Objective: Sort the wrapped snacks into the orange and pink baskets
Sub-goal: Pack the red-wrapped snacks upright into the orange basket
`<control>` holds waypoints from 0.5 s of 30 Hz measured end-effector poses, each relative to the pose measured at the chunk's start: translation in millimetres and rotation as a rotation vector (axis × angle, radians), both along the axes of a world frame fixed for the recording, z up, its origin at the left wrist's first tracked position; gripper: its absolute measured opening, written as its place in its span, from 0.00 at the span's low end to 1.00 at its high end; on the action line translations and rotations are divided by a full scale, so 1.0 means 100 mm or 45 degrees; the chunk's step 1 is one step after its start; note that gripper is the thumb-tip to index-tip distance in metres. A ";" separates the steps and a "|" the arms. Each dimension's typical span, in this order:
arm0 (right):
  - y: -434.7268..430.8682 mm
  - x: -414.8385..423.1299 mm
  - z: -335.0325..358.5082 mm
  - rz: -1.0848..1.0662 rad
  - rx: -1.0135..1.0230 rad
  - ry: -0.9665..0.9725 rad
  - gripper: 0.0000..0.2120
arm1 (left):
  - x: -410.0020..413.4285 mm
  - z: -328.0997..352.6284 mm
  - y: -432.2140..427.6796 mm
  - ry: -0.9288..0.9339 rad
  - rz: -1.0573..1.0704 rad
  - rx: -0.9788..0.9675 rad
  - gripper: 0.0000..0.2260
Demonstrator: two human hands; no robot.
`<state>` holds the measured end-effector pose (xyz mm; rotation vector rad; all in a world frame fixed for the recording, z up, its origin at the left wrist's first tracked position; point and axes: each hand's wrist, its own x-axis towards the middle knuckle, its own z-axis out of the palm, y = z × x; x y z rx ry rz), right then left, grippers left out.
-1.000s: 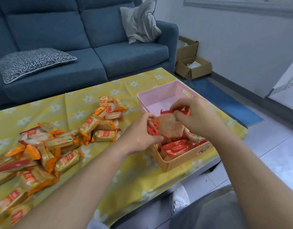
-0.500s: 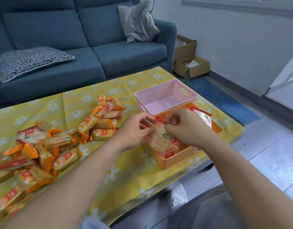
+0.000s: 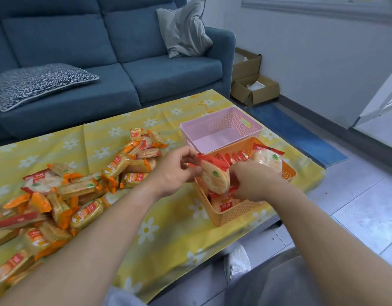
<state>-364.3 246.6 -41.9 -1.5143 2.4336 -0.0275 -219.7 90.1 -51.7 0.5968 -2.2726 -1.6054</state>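
Both arms reach out over the orange basket [image 3: 234, 214]. The left hand [image 3: 176, 172] pinches the red top edge of a round cracker packet [image 3: 215, 177], the right hand [image 3: 254, 182] curls closed on its lower side, holding it upright just above the basket. The pink basket [image 3: 221, 127] sits touching behind; loose snacks [image 3: 84, 188] lie heaped left of it.

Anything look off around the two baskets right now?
Yes. The orange basket sits right at the table's near edge. One round red-wrapped snack leans over its far rim instead of lying inside. The pink basket holds no snacks.
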 end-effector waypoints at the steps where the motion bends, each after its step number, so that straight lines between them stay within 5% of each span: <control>1: -0.04 0.04 -0.05 0.003 0.018 0.092 0.12 | 0.00 -0.01 0.00 -0.003 -0.001 0.005 0.07; 4: -0.14 0.09 -0.15 0.036 -0.013 0.237 0.13 | 0.00 0.02 -0.01 0.002 0.022 0.025 0.07; 15: -0.02 -0.21 0.05 -0.027 -0.122 0.187 0.06 | 0.10 0.02 -0.08 0.008 0.083 0.095 0.08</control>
